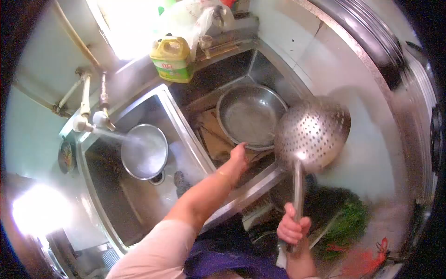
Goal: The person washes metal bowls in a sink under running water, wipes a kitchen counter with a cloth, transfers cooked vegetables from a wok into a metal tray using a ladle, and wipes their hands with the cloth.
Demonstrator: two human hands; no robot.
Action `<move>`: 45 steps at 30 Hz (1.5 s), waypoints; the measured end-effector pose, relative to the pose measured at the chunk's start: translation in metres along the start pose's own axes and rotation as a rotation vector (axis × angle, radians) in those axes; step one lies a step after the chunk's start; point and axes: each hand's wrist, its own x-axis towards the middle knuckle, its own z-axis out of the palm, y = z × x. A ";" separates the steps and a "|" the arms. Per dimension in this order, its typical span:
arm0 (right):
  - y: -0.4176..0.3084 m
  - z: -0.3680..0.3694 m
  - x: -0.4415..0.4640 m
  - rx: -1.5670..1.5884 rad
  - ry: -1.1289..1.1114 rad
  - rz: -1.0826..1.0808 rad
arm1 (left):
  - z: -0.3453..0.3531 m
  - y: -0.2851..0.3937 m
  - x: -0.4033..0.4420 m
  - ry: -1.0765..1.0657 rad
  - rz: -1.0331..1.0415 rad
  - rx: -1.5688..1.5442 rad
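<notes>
My right hand (293, 226) is wrapped round the handle of a large perforated strainer ladle (313, 130), its round holed bowl raised up at the right of the sink. My left hand (239, 157) reaches to the near rim of a wide metal basin (253, 116) in the right sink compartment. The thumb lies at the rim and the hand looks closed on it, with the other fingers hidden. In the left compartment a metal bowl (144, 151) catches water running from a tap (103, 120).
A yellow-green jug (171, 59) and a white plastic bag (197, 21) stand on the back ledge. A metal divider (186, 132) separates the two sink compartments. Leafy greens (346, 221) lie low at the right, near something red (367, 262). Stacked metal trays (367, 28) stand at upper right.
</notes>
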 end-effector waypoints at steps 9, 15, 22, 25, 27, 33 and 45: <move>0.030 0.032 -0.097 -0.227 0.393 -0.129 | 0.047 0.115 -0.015 0.209 0.923 0.620; 0.014 0.039 -0.093 -0.366 0.628 -0.117 | 0.028 0.184 -0.200 0.018 1.829 1.734; -0.002 0.026 -0.042 -0.943 0.960 -0.063 | -0.152 0.191 -0.293 0.515 2.233 1.191; 0.003 0.046 -0.002 -1.143 1.092 0.026 | -0.238 0.152 -0.324 0.530 1.624 0.426; 0.003 0.043 0.022 -1.166 1.145 0.114 | -0.265 0.120 -0.336 0.403 1.279 -0.131; 0.001 0.036 0.050 -1.108 1.013 0.216 | -0.324 0.063 -0.313 0.410 0.769 -0.266; 0.001 0.017 0.008 -0.998 1.084 0.253 | -0.340 0.090 -0.191 0.013 0.353 -0.879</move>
